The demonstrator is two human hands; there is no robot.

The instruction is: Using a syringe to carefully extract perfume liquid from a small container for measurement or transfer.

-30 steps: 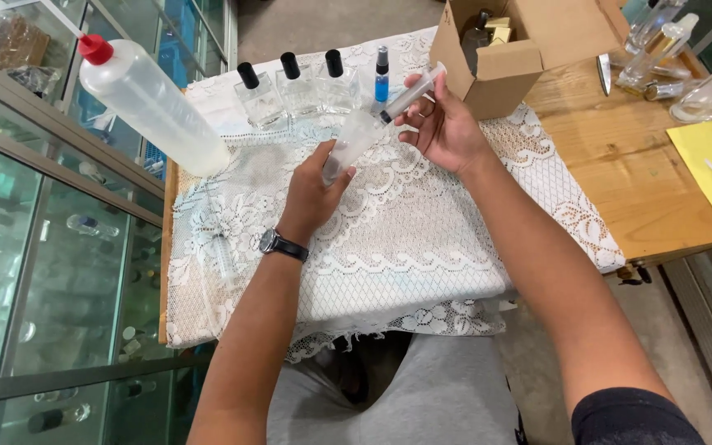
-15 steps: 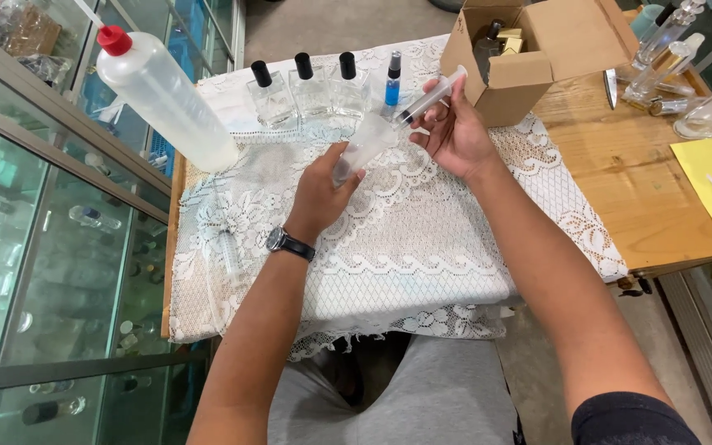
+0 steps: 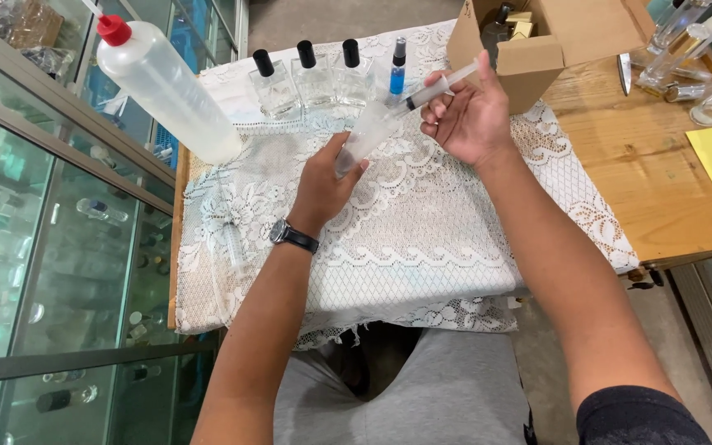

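Syringe [image 3: 434,89], light, rigid plastic and likely slick, is pinched at its plunger end by the right hand [image 3: 467,115] above the lace-covered bench [image 3: 422,239]; the left hand [image 3: 323,185] grips a clear bottle [image 3: 364,140] at its tip, best held by the barrel

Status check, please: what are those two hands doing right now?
Left hand grips clear bottle, tilted. Right hand holds syringe, tip at bottle's mouth. Nothing between them.
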